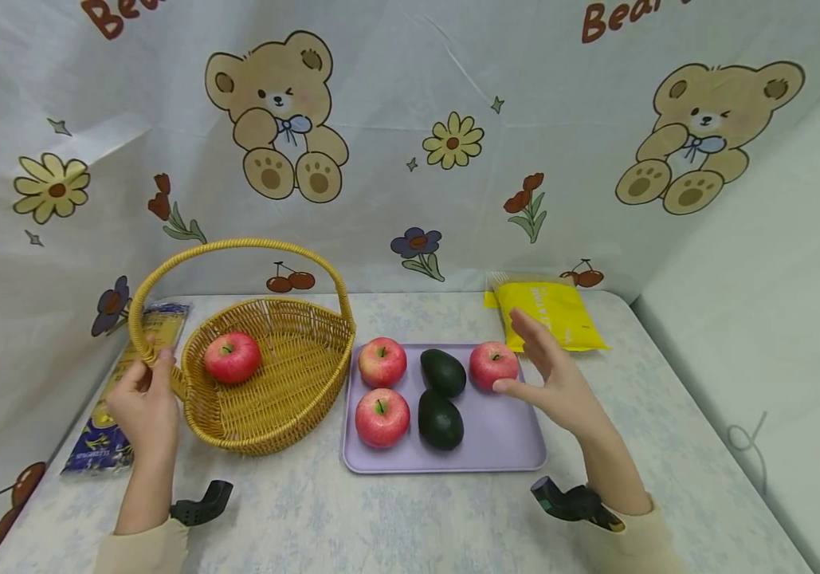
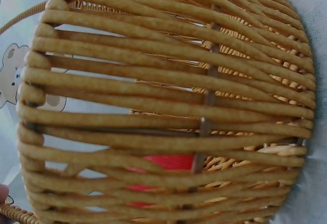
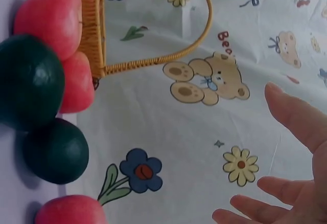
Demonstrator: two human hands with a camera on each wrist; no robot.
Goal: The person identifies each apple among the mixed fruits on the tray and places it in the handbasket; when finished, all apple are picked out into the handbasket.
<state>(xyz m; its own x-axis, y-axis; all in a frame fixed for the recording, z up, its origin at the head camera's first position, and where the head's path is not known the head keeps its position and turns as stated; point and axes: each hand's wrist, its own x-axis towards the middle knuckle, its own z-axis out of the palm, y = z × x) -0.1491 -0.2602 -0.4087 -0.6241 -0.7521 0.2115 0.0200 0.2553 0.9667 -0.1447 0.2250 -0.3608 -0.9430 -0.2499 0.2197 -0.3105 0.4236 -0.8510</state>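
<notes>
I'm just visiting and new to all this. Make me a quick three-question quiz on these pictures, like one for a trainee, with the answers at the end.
1. Which thing does the left hand grip?
A) the yellow packet
B) the basket handle
C) the spaghetti pack

2. True or false: the purple tray holds more apples than avocados.

3. Fill in the blank: the number of apples in the basket is ____.

Key:
1. B
2. True: three apples, two avocados
3. one
</notes>
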